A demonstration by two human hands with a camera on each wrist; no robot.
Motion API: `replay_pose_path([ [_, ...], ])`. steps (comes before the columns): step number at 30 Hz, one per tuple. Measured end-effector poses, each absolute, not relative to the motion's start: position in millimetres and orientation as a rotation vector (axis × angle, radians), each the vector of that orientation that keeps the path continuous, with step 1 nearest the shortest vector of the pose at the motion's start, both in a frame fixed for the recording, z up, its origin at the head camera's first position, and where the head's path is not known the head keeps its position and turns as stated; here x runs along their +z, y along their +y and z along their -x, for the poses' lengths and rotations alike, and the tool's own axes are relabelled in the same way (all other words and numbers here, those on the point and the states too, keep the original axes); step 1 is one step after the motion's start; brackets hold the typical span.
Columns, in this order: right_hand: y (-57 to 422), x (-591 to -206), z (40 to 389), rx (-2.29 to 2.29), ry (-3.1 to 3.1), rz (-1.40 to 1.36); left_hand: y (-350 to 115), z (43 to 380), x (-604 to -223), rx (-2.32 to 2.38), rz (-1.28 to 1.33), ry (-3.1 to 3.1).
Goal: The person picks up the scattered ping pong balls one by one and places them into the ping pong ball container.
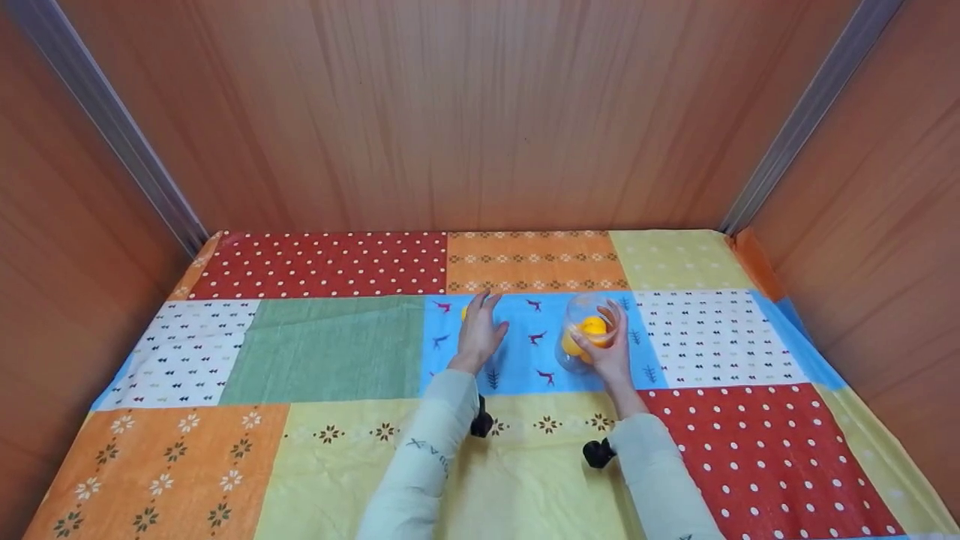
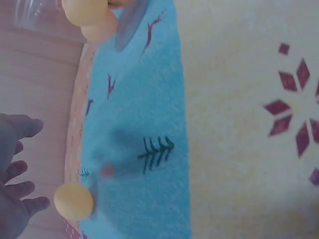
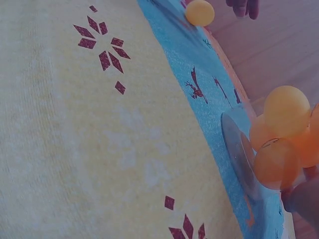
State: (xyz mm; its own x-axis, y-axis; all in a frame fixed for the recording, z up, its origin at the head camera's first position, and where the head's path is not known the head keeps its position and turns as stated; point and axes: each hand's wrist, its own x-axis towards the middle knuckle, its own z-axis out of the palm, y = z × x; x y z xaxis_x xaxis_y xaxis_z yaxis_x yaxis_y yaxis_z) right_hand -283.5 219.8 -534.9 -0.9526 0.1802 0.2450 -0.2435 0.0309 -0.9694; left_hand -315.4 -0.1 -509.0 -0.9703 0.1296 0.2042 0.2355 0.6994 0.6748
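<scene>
My right hand [image 1: 615,356] grips a clear see-through jar [image 1: 568,358] from its right side, thumb across the near side. Inside the jar lie several yellow-orange balls [image 1: 593,325], which look like table tennis balls; one carries small dark print in the right wrist view. To the left, my left hand [image 1: 478,336] is held over the blue patch with its fingers extended and nothing in its grasp. A single yellow ball [image 2: 74,201] sits on the cloth just beyond that hand's fingers, mostly hidden behind it in the head view.
A patchwork-patterned cloth [image 1: 337,349] covers the table. Wood-grain panels [image 1: 480,112] stand at the back and both sides, joined by grey metal corner posts [image 1: 120,124]. Black devices [image 1: 598,453] are worn at both wrists.
</scene>
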Motion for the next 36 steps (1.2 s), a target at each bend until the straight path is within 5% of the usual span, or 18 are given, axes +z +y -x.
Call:
replay_pose_path([
  [15,209.2,-511.7,269.1,2.019,-2.017,-0.087,-20.9,323.9,-529.5,-0.927,0.254,-2.811],
  [36,217.8,-531.1,280.8,2.018,-1.99,-0.085,-28.4,324.7,-528.9,-1.039,0.044,-2.812],
])
